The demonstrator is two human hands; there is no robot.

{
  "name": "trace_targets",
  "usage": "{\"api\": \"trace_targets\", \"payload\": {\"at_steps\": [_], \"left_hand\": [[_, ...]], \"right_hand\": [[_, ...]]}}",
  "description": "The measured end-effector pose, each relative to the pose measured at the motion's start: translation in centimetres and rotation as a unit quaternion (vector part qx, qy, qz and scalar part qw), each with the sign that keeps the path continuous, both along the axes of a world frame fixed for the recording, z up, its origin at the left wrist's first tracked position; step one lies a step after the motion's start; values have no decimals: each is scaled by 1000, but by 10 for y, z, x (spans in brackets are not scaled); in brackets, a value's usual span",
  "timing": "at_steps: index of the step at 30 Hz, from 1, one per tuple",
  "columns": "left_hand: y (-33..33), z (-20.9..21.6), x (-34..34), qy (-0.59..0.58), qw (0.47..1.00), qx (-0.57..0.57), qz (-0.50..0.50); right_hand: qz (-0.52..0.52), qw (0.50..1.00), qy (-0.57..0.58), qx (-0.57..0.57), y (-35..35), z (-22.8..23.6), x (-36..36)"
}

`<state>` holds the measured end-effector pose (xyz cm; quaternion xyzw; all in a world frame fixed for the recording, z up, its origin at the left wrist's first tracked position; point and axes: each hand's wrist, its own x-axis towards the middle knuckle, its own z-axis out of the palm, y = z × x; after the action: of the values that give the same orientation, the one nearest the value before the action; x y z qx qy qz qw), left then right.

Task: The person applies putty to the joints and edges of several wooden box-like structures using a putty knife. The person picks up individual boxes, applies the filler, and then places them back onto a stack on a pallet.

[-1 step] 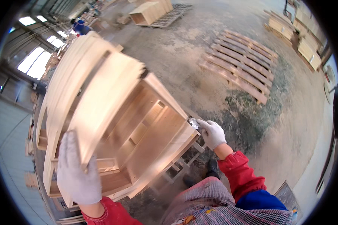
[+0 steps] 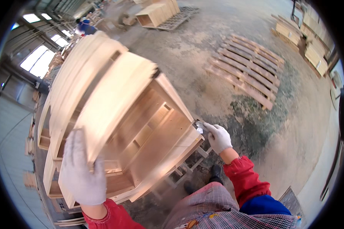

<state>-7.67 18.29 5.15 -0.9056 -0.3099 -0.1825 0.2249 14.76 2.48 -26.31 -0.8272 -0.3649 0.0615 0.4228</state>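
An open-fronted cabinet carcass of pale wood (image 2: 153,150) stands tilted in view before me, with inner rails and dividers showing. My left hand (image 2: 84,170), in a whitish glove, grips the near end of its broad panel (image 2: 116,91), with the thumb on one side and the fingers on the other. At the carcass's right corner, my gloved right hand (image 2: 219,138) is closed on a small silvery metal tool (image 2: 199,124), its tip against the wood. The tool's exact kind is too small to make out.
More pale wooden carcasses (image 2: 70,82) stand in a row to the left. A slatted pallet (image 2: 248,66) lies on the dusty floor ahead right. Box-like units sit on another pallet (image 2: 176,23) farther off; stacked wood (image 2: 286,30) is at far right. A person in blue (image 2: 86,27) is far left.
The whole scene has shifted slightly to the right in view. Both hands keep their hold, and the right hand stays at the same corner.
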Motion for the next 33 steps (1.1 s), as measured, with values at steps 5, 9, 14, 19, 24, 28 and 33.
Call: {"api": "trace_targets", "payload": {"at_steps": [5,9,14,19,24,28,33], "left_hand": [[0,18,-51,12,988,-87,-124],[13,36,-125,26,973,-125,-193],[71,47,-202,-33,913,-248,-321],[129,42,-193,-22,866,-310,-392],[160,18,-170,-46,845,-356,-398],[167,-7,-161,-110,741,-535,-391],[163,-6,-160,-121,725,-548,-399]], "right_hand": [[-15,974,159,162,-14,-3,-23],[0,869,410,278,-24,4,-65],[71,752,557,344,-7,47,-176],[173,743,548,343,16,109,-285],[206,744,529,352,37,173,-355],[234,750,494,373,58,199,-379],[211,738,485,420,85,196,-373]]}}
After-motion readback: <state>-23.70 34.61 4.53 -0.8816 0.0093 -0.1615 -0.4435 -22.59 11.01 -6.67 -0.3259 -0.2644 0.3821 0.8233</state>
